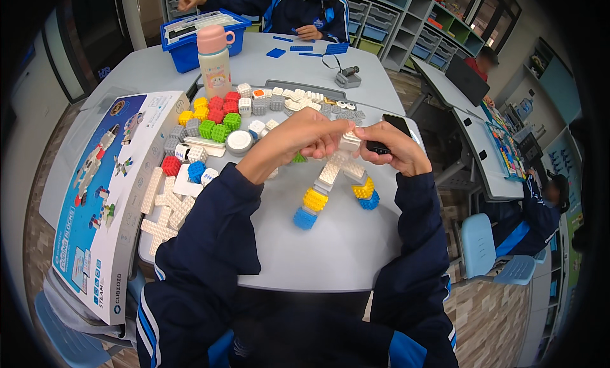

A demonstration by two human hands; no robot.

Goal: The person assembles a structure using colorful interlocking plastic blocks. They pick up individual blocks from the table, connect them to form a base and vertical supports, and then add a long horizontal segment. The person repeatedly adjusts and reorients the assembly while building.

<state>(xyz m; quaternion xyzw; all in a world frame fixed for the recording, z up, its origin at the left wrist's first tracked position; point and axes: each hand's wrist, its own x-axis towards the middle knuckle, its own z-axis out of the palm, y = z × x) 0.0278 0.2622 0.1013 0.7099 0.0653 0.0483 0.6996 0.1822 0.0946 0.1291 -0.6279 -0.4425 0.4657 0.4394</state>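
A two-legged figure of building blocks [330, 172] stands over the near part of the table, with white and grey pieces on top. Each leg has a yellow block [314, 199] above a blue block [304, 219] at its foot. My left hand [305, 138] is closed at the figure's upper end, fingers curled and some hidden. On the other side my right hand [397, 149] pinches the white top part between thumb and fingers. A small black piece [379, 147] shows by the right fingers; whether it is held I cannot tell.
Coloured studded blocks [219, 133], a round white piece [239, 142] and white connector pieces [166, 206] lie left. A large box [105, 196] leans at the table's left edge. Further back are a pink-lidded bottle [215, 66], a blue bin [187, 60] and a person's hand [309, 32].
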